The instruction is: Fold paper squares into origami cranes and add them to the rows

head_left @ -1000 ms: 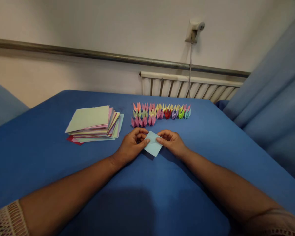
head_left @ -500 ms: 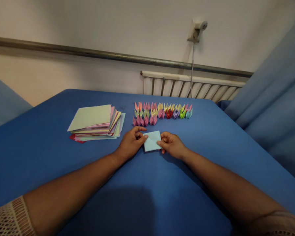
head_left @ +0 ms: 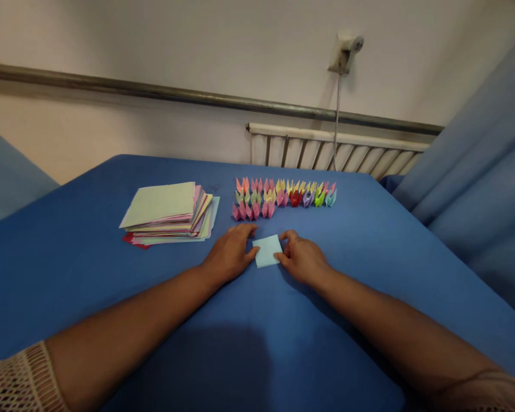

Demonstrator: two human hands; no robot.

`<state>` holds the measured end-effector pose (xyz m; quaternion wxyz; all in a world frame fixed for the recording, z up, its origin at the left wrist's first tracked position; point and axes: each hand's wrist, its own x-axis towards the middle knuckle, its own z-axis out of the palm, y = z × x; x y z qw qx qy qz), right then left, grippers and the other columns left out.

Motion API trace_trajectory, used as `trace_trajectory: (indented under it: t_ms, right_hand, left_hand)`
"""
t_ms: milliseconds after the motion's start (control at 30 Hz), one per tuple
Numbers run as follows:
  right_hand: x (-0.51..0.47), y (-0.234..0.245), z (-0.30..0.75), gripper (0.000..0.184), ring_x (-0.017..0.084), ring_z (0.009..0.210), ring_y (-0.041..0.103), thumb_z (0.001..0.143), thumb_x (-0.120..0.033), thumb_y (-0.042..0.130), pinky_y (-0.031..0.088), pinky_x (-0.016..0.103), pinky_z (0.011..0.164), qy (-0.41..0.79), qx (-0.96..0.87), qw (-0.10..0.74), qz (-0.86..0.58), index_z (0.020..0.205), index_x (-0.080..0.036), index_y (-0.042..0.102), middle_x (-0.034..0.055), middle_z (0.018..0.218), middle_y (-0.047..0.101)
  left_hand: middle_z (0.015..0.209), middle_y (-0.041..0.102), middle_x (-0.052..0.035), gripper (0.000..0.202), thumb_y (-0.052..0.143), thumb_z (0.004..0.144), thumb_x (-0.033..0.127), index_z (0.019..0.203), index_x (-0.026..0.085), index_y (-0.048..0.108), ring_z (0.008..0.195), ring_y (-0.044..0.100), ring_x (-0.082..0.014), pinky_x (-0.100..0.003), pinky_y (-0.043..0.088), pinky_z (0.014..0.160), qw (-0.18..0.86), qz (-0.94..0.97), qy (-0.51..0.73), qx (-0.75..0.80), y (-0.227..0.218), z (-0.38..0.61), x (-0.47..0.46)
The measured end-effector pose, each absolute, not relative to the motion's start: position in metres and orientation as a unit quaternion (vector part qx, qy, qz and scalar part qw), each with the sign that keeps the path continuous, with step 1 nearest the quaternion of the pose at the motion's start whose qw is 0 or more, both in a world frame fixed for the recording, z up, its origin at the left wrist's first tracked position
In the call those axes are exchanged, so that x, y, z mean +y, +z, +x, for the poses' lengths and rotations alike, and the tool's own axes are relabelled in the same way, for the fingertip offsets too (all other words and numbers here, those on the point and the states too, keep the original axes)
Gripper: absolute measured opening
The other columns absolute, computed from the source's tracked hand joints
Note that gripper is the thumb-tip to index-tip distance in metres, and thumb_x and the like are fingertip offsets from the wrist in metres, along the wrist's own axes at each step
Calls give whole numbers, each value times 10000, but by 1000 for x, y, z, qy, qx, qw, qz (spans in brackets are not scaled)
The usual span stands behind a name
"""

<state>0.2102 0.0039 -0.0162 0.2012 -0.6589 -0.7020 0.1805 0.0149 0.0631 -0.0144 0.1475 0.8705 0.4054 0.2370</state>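
Note:
A small light blue folded paper [head_left: 266,250] lies flat on the blue table [head_left: 111,274]. My left hand [head_left: 230,253] rests on the table at the paper's left edge, thumb touching it, fingers laid out fairly flat. On the other side, my right hand [head_left: 302,258] presses its fingertips on the paper's right edge, fingers curved down. Just beyond the hands stand rows of several small folded paper pieces [head_left: 283,197] in pink, yellow, red, green and purple.
A stack of coloured paper sheets [head_left: 168,214] lies at the left of the table, pale green sheet on top. Behind the table are a wall rail, a radiator [head_left: 335,151] and a socket with a cable. Blue curtains hang at right and left.
The blue paper was held up between both hands, tilted; now it lies flat on the table and looks smaller and squarer. Both hands have lowered onto the table beside it.

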Motion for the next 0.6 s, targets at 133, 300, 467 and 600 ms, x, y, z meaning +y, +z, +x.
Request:
trace_trajectory:
  t_ms: [133, 300, 467, 600]
  right_hand:
    - [1, -16, 212, 303, 199, 896, 583, 843, -267, 600, 418, 305, 765, 97, -767, 198, -602, 1125, -180, 531, 81, 991, 620]
    - [3, -16, 218, 149, 162, 843, 554, 901, -166, 453, 414, 295, 799, 112, -832, 180, -513, 947, -178, 594, 57, 901, 598]
    - [8, -15, 228, 289, 154, 819, 560, 782, -304, 668, 431, 288, 767, 201, -833, 191, -478, 1017, -176, 557, 43, 958, 594]
    - [9, -15, 228, 332, 155, 814, 561, 751, -347, 712, 429, 293, 760, 206, -824, 197, -490, 998, -182, 564, 40, 944, 597]
  left_hand:
    - [1151, 614, -71, 359, 533, 793, 111, 1131, 221, 589, 1101, 529, -235, -414, 385, 981, 134, 924, 225, 279, -10, 18, 58]
    - [1048, 657, -54, 265, 519, 814, 145, 1035, 221, 645, 1013, 580, -202, -358, 410, 955, 252, 931, 175, 197, -3, 15, 60]
    - [1205, 599, -85, 384, 708, 719, 365, 1063, 219, 618, 1124, 542, -241, -377, 388, 990, 311, 923, 140, 176, 0, 6, 70]
    - [1219, 587, -101, 326, 681, 754, 374, 1027, 211, 611, 1123, 542, -236, -381, 391, 980, 326, 917, 141, 180, -2, 5, 74]
